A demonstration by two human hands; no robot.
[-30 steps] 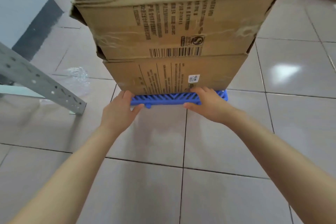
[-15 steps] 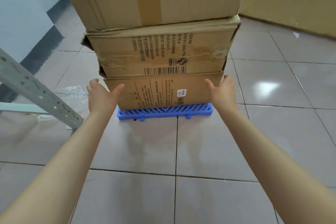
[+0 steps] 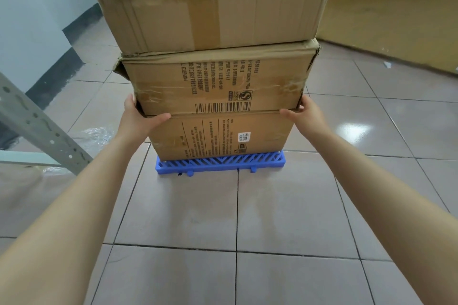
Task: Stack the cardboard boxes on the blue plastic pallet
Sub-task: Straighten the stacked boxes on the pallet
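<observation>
middle box (image 3: 218,82): "S" mark, barcode | other print illegible

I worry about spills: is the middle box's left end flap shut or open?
Open. The middle box has a torn flap sticking out at its upper left corner, a dark gap behind it.

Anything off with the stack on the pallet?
Yes. The middle box has a torn, crumpled left corner with wrinkled tape, and the top box overhangs it on both sides. The bottom box sits squarely on the blue pallet.

Both hands gripping middle box (image 3: 218,82), three stacked, blue pallet (image 3: 220,163)
</observation>
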